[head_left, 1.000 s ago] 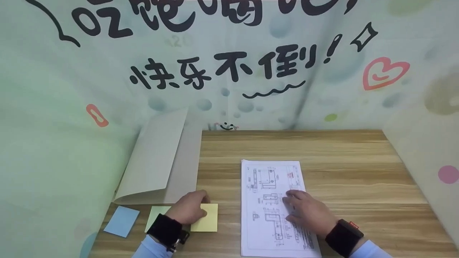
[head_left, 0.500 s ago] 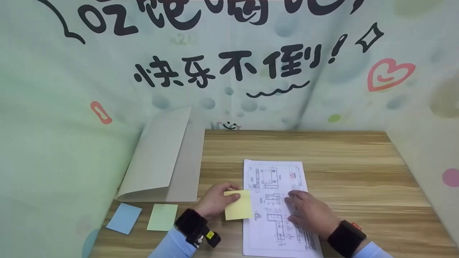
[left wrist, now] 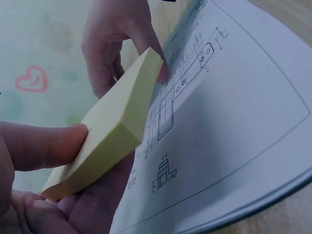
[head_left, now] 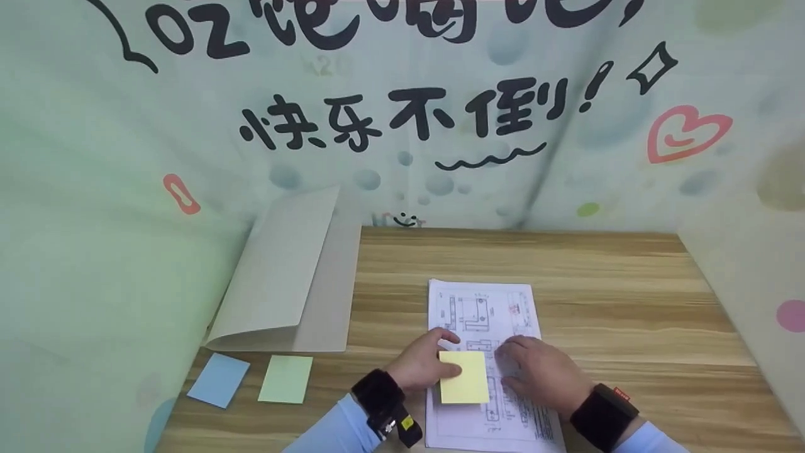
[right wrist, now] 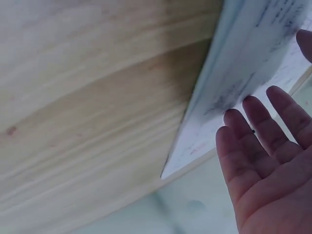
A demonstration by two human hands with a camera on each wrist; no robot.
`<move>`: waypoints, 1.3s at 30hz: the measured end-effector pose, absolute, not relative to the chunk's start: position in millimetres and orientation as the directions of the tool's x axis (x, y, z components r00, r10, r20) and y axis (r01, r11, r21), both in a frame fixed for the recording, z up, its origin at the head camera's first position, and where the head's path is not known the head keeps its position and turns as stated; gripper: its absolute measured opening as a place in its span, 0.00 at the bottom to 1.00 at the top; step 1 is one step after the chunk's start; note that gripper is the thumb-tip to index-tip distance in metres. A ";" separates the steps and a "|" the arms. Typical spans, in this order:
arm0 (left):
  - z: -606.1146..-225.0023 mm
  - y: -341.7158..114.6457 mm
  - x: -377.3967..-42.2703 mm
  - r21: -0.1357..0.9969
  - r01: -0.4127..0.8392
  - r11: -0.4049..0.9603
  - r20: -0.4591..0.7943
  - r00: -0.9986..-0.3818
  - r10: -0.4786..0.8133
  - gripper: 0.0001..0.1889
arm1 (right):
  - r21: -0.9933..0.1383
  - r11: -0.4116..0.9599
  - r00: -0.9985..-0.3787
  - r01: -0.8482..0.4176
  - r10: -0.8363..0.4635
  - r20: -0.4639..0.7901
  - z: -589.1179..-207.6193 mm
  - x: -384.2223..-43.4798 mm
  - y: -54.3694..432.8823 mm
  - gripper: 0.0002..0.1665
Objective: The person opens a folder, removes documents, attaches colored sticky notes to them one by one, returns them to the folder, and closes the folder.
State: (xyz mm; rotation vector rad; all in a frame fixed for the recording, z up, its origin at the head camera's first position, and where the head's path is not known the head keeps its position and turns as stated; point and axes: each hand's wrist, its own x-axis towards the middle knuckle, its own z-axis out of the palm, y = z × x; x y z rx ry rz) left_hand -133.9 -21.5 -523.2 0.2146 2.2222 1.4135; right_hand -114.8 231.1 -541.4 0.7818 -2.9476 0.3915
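My left hand pinches a yellow sticky note pad between thumb and fingers, over the printed technical drawings. Seen in the left wrist view, the pad is a thick block, tilted and held apart from the top sheet. On the right side of the drawings is my right hand, its fingers fairly straight and nothing in its grasp. The right wrist view shows that palm beside the edge of the stack; whether the fingertips touch the paper I cannot tell.
A green sticky note pad and a blue one lie at the front left of the wooden table. Behind them a pale folder stands partly open. A printed curtain surrounds the table.
My left hand has picked up the yellow pad beside the green one and carried it right, over the drawings. My right hand has stayed by the paper.
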 end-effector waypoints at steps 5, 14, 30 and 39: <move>-528.2 -19.1 -134.9 0.896 -0.158 0.416 -0.329 -0.863 0.382 0.24 | -0.264 0.765 -0.808 -0.588 -0.535 0.249 -533.5 -109.9 215.9 0.23; -535.0 -13.1 -134.2 0.925 -0.214 0.313 -0.326 -0.869 0.371 0.24 | -0.238 0.635 -0.678 -0.735 -0.668 0.307 -533.2 -106.8 199.5 0.38; -540.6 -19.5 -128.2 0.890 -0.442 -0.114 -0.316 -0.777 0.545 0.23 | -0.434 0.647 -0.772 -0.628 -0.591 0.235 -534.5 -116.3 212.6 0.29; -542.1 -17.8 -128.9 0.884 -0.456 -0.100 -0.340 -0.774 0.534 0.22 | -0.525 0.627 -0.799 -0.576 -0.567 0.200 -534.0 -117.6 215.7 0.11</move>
